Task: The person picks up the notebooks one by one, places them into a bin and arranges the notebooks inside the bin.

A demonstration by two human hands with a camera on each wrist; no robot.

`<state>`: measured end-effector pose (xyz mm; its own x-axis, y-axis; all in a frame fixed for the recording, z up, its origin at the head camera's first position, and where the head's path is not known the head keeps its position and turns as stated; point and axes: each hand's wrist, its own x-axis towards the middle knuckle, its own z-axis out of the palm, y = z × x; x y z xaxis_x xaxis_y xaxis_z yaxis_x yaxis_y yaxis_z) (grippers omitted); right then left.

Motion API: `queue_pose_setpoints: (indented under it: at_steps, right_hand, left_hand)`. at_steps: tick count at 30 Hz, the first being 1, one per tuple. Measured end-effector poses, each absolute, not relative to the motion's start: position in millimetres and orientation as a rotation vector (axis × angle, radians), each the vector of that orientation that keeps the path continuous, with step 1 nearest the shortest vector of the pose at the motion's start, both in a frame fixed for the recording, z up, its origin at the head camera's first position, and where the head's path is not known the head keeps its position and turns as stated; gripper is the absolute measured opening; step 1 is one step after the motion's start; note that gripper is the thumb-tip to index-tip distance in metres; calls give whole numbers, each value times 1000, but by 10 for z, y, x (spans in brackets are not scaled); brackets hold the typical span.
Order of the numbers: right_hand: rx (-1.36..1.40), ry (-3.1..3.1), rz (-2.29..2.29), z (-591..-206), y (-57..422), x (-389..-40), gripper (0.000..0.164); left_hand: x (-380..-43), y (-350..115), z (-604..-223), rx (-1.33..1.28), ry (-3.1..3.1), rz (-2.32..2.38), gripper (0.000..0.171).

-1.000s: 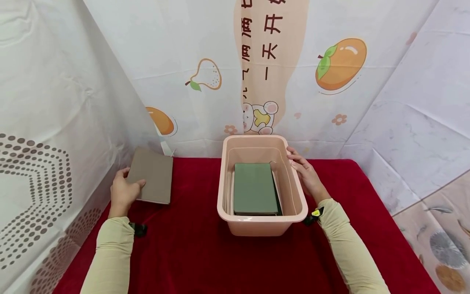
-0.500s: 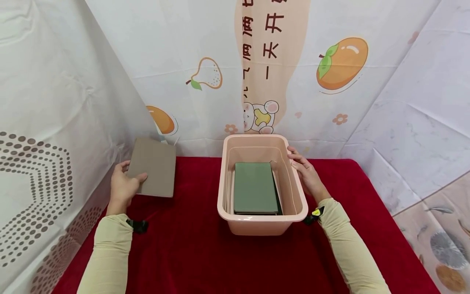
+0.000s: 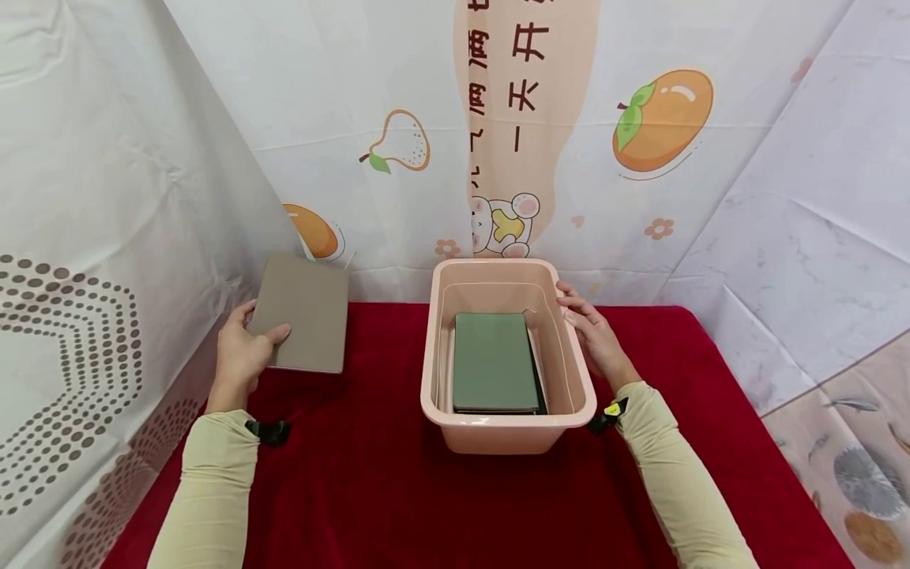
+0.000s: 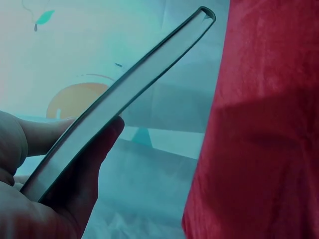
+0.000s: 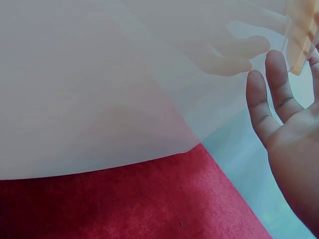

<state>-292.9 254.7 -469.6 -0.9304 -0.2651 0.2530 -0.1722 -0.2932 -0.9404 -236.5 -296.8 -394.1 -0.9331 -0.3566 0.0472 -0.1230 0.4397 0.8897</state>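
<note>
A grey-brown hardcover book (image 3: 302, 316) is held by my left hand (image 3: 245, 348) at its left edge, thumb on the cover facing me and the other fingers behind. In the left wrist view the book (image 4: 119, 104) is edge-on, its white pages showing, raised above the red cloth. My right hand (image 3: 593, 336) touches the right side of a pink plastic tub (image 3: 490, 436) near its rim. The right wrist view shows that hand (image 5: 294, 119) with fairly straight fingers against the tub's glossy outer wall (image 5: 89, 109). Inside the tub lies a green book (image 3: 494, 362) atop a dark one, mostly hidden.
A red cloth (image 3: 355, 490) covers the table. Printed white curtains (image 3: 313, 95) hang behind and at both sides, the left one close to my left hand. The tub's raised walls surround the books inside.
My left hand has lifted the grey-brown book and tipped it a little more upright, shifting it slightly right and away from me. The right hand and the tub have stayed put.
</note>
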Motion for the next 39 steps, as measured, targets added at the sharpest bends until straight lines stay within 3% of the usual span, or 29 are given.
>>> queue_pose_setpoints:
  at_steps: [39]
  right_hand:
    - [-574, 1861, -2409, -4692, 2536, -2925, 29]
  left_hand:
    - [-2265, -2551, -3529, 286, -2363, -1606, 80]
